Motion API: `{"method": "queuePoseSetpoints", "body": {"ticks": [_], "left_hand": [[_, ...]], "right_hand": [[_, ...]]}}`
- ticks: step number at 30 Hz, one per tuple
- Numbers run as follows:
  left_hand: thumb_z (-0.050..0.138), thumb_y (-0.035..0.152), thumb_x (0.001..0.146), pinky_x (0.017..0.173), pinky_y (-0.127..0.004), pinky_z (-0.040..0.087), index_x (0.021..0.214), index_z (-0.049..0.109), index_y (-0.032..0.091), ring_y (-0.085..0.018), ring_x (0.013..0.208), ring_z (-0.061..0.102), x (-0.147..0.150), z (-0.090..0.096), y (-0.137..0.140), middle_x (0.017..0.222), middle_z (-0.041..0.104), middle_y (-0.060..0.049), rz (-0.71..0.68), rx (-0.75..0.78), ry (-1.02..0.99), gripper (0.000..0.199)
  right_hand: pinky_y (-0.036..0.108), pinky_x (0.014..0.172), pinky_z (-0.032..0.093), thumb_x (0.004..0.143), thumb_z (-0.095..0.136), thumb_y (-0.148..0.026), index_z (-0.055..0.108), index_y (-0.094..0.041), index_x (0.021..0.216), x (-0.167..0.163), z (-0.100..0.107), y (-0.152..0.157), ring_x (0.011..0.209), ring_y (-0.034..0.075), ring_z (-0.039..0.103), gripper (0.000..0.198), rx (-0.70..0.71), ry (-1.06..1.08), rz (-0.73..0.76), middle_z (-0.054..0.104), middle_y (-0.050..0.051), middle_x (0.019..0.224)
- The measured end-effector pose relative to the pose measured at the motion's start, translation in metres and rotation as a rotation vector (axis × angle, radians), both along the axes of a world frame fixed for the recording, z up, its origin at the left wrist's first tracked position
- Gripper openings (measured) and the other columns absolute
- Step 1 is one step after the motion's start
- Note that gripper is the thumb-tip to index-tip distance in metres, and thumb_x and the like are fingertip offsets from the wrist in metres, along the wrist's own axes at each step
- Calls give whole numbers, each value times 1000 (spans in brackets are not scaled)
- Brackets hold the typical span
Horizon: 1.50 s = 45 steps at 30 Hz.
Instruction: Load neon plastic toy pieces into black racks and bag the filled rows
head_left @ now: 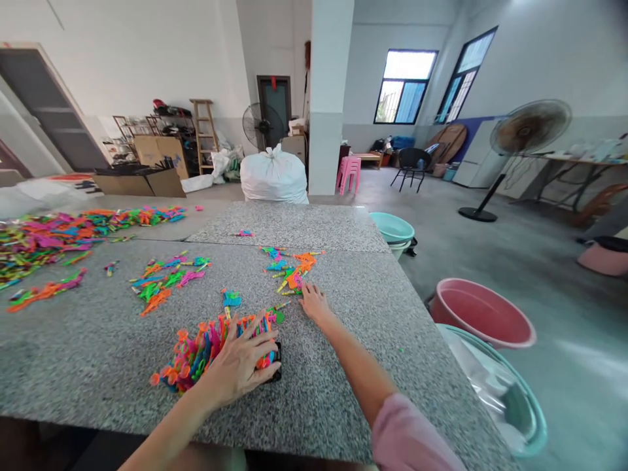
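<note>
While the left grip (241,361) lies spread on the packed plastic pieces (200,350) under it, the right grip (315,303) is at loose pieces (305,263) just ahead; I can't tell if it pinches one. They look light, stiff, maybe slippery, best held mid-body.

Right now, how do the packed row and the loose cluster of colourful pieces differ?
The packed row is bigger and dense; the loose cluster is smaller and spread out. The packed row lies under the left hand, the loose cluster by the right hand. Both mix orange, pink, green and blue.
</note>
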<state>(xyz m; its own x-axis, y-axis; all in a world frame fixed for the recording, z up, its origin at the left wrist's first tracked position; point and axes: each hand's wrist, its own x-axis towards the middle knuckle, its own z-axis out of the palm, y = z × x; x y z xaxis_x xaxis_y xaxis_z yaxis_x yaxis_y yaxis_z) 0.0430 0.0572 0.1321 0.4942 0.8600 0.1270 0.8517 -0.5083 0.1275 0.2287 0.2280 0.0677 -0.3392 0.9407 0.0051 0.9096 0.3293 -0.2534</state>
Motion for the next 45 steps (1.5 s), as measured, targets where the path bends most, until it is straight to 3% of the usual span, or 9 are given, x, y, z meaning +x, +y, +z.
{"method": "queuePoseSetpoints", "body": {"ticks": [6,10,17,19,25,30,34,40,45], "left_hand": [[54,50,97,115,-73,-14,107,69,28,-39,144,37,1,-8,0,135,67,0,-1,16,-18,29],[55,43,96,114,-71,-18,102,69,27,-37,146,35,3,-8,-1,130,69,0,-2,38,-48,22],[54,41,97,116,-72,-12,104,69,26,-37,147,34,4,1,-2,134,67,-2,-6,16,-27,23],[54,41,97,116,-72,-11,107,69,26,-37,147,34,2,2,-3,136,66,-1,-5,-7,-11,23],[51,43,98,116,-72,-11,106,69,27,-38,147,31,2,0,-1,136,66,0,-5,-32,-3,25],[51,44,99,117,-71,-9,109,69,28,-37,149,29,-3,-2,1,138,65,-1,-21,-37,-12,27],[53,42,97,118,-71,-5,107,70,28,-37,150,26,-7,2,-2,139,64,-2,-38,-77,-21,24],[55,40,95,119,-68,-11,107,70,28,-35,149,29,-6,6,-5,138,65,0,-32,-44,-14,23],[55,36,94,121,-67,-6,106,70,28,-35,150,28,-6,5,-6,139,64,1,-39,-21,-17,20]], "right_hand": [[34,101,39,97,38,-6,60,-19,131,43,-31,-17,114,22,60,42,78,-93,82,68,13,119],[36,109,33,96,38,-4,69,-18,118,87,-23,-18,130,24,49,41,107,-94,30,62,14,135],[34,87,49,103,43,-37,65,-20,121,8,-14,-23,114,25,57,33,71,25,-129,59,15,129],[35,86,50,103,43,-34,64,-18,121,-5,-17,-27,117,26,56,32,41,38,-144,55,17,135],[31,94,47,96,47,-11,60,-15,125,51,-23,-46,114,24,60,32,17,66,-208,61,16,128],[35,98,44,92,52,-10,67,-12,103,81,-12,-51,119,29,59,19,-57,70,-245,66,19,118],[32,86,51,95,51,-13,64,-12,107,60,-8,-52,102,25,69,17,-171,243,-201,71,17,111],[22,59,55,92,57,-18,58,-16,104,-4,-24,-85,65,16,72,12,-690,914,-33,73,1,74],[20,54,50,88,60,-19,65,-18,91,-30,-30,-91,56,15,68,6,-618,869,59,68,-3,62]]}}
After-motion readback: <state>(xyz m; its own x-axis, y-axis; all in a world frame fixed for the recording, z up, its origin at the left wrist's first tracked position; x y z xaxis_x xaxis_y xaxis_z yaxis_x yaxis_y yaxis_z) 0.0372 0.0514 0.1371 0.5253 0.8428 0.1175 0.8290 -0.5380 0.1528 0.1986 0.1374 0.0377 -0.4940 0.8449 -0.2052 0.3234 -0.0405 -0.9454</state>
